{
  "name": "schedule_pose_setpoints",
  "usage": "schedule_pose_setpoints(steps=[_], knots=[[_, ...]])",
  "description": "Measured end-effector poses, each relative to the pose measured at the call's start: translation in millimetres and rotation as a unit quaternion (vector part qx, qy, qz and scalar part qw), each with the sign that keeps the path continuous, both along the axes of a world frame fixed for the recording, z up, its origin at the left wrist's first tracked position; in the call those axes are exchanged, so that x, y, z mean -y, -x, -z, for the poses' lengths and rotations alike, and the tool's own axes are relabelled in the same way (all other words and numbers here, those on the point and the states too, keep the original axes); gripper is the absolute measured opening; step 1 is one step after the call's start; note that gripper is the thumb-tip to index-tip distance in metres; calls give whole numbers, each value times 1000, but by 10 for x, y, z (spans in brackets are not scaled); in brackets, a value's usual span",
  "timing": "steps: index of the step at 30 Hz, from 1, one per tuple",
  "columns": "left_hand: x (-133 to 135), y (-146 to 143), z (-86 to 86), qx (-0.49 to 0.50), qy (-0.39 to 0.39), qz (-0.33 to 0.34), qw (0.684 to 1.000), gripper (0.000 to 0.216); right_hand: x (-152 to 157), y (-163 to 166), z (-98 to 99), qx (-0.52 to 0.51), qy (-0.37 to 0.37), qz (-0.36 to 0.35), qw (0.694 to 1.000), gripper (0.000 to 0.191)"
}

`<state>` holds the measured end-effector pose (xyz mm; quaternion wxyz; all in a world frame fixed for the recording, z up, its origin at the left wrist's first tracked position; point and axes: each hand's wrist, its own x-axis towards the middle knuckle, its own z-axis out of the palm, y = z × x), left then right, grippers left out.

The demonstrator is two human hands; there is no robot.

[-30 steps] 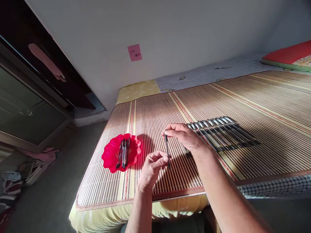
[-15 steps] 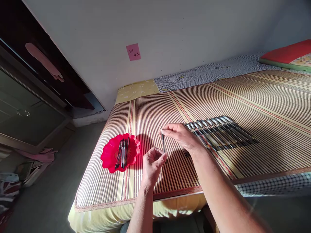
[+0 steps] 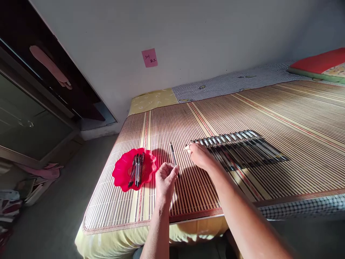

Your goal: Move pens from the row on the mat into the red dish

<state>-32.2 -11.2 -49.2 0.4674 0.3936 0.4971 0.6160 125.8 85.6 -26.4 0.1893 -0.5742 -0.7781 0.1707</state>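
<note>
My left hand (image 3: 165, 176) is closed in a pinch on the lower end of a slim dark pen (image 3: 173, 152). That pen stands nearly upright above the mat, with a narrow pointed top and no cap visible on it. My right hand (image 3: 198, 154) reaches to the left end of a row of black capped pens (image 3: 242, 147) laid side by side. Its fingers are pinched together there, and what lies between them, if anything, cannot be made out. To the left of my left hand, a red scalloped plate (image 3: 120, 176) bears several black-capped clear pens (image 3: 138, 169).
A slatted bamboo mat (image 3: 167, 122) covers the bed beneath everything. Behind it a pink note (image 3: 149, 57) is stuck to the wall. A folded red quilt (image 3: 318, 61) lies at the far right, and the bed's front edge runs close to my forearms.
My right hand has left the top of the pen and moved down and slightly right to the pen row. My left hand has shifted a little left with the pen, which now leans left.
</note>
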Motion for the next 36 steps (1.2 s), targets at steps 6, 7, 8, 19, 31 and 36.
schedule_pose_setpoints(steps=[6, 7, 8, 19, 31, 36], knots=[[-9, 1, 13, 14, -9, -5, 1000, 48, -75, 13, 88, -41, -68, 35, 996, 29], [-13, -1, 18, 14, -8, -4, 1000, 47, -61, 48, 105, -30, -60, 26, 997, 24], [-17, -2, 23, 14, -8, -3, 1000, 46, -37, 88, 119, -26, -49, 17, 998, 20], [-6, 12, 47, 15, -18, 14, 1000, 37, -19, 64, 92, -308, 6, -11, 951, 6], [14, -5, 89, -45, -6, 46, 998, 31, -6, -39, -239, -553, 20, 17, 833, 34], [29, -4, 80, -58, -14, 48, 997, 28, 13, -50, -262, -507, 61, -49, 858, 29]])
